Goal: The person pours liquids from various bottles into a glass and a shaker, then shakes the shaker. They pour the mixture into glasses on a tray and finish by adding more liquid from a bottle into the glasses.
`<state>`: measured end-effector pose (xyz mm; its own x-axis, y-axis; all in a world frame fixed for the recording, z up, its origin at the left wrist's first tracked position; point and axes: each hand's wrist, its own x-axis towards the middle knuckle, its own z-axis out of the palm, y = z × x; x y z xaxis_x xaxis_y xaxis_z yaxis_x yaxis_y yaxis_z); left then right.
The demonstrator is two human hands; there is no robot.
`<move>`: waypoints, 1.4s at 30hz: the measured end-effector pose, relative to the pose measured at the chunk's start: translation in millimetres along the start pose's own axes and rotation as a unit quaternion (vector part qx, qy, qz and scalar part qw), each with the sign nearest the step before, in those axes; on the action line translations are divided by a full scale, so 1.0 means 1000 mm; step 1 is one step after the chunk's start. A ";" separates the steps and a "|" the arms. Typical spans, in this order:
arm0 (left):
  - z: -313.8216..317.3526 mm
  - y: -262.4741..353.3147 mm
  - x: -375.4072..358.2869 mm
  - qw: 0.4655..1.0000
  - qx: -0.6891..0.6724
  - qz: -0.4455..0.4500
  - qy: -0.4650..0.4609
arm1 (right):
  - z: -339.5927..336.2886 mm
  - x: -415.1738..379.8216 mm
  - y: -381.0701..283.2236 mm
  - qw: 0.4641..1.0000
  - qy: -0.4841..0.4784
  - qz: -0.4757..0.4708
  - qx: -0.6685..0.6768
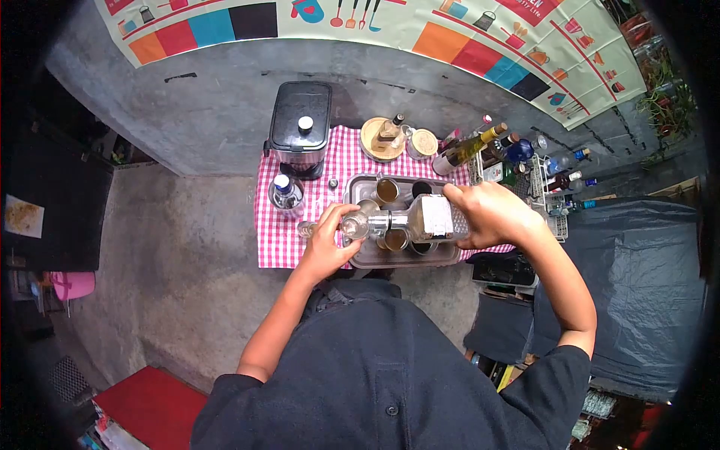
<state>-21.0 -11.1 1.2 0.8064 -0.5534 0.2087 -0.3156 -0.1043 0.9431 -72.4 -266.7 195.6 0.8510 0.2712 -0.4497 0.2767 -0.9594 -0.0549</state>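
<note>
My right hand (pixel 484 214) is wrapped round the body of a clear square bottle (pixel 436 218) with a pale label. The bottle lies tipped on its side, its neck pointing left. In my left hand (pixel 324 244) is a small clear glass (pixel 355 225), held between thumb and fingers, with the bottle's mouth right at its rim. Below both hands is a grey tray (pixel 364 259). On it stand a glass mug (pixel 387 190) of brown liquid, a second brown-filled mug (pixel 395 240) and cups of dark liquid, partly hidden by the bottle.
A pink checked cloth (pixel 271 244) covers the table. At the back left stand a black-lidded dispenser (pixel 300 120) and a clear bottle (pixel 285 193) with a blue-and-white cap. A round wooden board (pixel 373 142) holds a small bottle. Several bottles, including a wine bottle (pixel 469 150), crowd the right side.
</note>
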 end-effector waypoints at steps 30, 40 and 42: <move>0.001 0.011 -0.006 0.997 -0.056 -0.006 -0.047 | 0.005 0.000 -0.008 0.999 -0.032 0.018 -0.018; -0.001 0.013 -0.006 0.999 -0.025 0.023 -0.023 | 0.014 0.003 -0.002 1.000 -0.012 0.003 0.005; -0.006 0.021 -0.004 0.996 -0.082 -0.021 -0.021 | 0.011 0.002 -0.001 1.000 -0.006 0.003 0.024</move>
<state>-28.2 -6.3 21.9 0.7946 -0.5856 0.1601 -0.1931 0.0062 0.9812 -75.9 -265.7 184.8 0.8475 0.2646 -0.4602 0.2499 -0.9637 -0.0939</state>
